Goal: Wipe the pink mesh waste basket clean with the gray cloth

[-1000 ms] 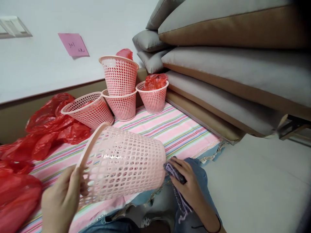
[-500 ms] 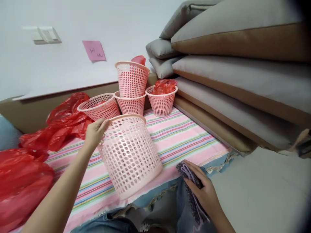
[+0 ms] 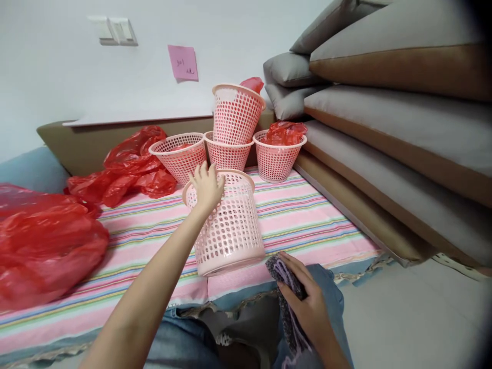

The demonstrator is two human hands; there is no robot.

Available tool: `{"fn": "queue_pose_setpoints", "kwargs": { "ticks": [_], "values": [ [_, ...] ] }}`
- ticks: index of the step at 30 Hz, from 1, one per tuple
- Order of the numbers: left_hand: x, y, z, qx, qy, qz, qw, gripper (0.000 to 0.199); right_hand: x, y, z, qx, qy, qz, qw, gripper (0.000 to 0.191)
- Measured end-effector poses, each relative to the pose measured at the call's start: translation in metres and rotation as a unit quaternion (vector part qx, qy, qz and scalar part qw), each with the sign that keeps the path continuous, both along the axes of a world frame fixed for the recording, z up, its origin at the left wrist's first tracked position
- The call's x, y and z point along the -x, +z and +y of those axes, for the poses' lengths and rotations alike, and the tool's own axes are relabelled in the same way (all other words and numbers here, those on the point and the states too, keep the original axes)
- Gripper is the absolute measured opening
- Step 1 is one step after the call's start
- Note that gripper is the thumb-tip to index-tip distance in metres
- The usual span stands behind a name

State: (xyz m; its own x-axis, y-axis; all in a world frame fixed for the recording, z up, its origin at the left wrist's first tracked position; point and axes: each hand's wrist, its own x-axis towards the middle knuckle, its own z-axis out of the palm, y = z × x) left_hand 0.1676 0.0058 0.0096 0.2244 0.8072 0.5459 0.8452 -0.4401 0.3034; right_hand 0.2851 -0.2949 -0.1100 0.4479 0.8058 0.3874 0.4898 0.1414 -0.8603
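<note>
A pale pink perforated basket [image 3: 230,230] stands upright on the striped cloth [image 3: 300,215]. My left hand [image 3: 206,187] rests on its near rim, fingers spread over the edge. Low at the right, my right hand [image 3: 303,302] is closed on a dark grey and purple cloth [image 3: 286,307] that lies over my knee. Behind the basket stand several darker pink baskets [image 3: 234,120], one stacked on another.
Red plastic bags [image 3: 130,166] lie at the left, with a large one [image 3: 46,246] nearer. A basket with a red bag [image 3: 280,154] sits at the back right. Stacked grey and brown cushions [image 3: 395,123] fill the right side. A pink note [image 3: 183,62] hangs on the wall.
The pale pink basket went from tilted in my left hand to standing upright on the striped cloth. My left hand moved forward with it. My right hand stayed on the cloth.
</note>
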Motion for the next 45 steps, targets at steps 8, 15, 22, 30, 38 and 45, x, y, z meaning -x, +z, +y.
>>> {"fn": "queue_pose_setpoints", "kwargs": {
  "ticks": [8, 15, 22, 30, 38, 45],
  "values": [
    [-0.019, -0.025, -0.006, -0.035, -0.053, 0.053, 0.997, 0.060, 0.032, -0.008, 0.026, -0.016, -0.061, 0.014, 0.998, 0.038],
    [-0.018, -0.038, -0.001, -0.047, -0.034, 0.056, 0.997, 0.060, 0.055, -0.008, 0.044, -0.055, -0.105, -0.070, 0.991, 0.038],
    [-0.011, -0.041, 0.000, -0.041, -0.028, 0.038, 0.998, 0.061, 0.043, -0.022, 0.043, -0.032, -0.113, -0.055, 0.992, 0.038],
    [-0.002, -0.042, 0.001, -0.026, -0.017, 0.020, 0.999, 0.062, 0.063, -0.004, 0.045, -0.061, -0.074, -0.114, 0.989, 0.043],
    [0.023, -0.042, 0.004, -0.016, 0.016, -0.010, 1.000, 0.060, 0.054, -0.020, 0.047, -0.008, -0.078, -0.003, 0.997, 0.038],
    [0.052, -0.045, 0.007, -0.014, 0.036, -0.042, 0.998, 0.060, 0.086, 0.004, 0.053, -0.065, -0.047, -0.132, 0.988, 0.045]
  ]
}}
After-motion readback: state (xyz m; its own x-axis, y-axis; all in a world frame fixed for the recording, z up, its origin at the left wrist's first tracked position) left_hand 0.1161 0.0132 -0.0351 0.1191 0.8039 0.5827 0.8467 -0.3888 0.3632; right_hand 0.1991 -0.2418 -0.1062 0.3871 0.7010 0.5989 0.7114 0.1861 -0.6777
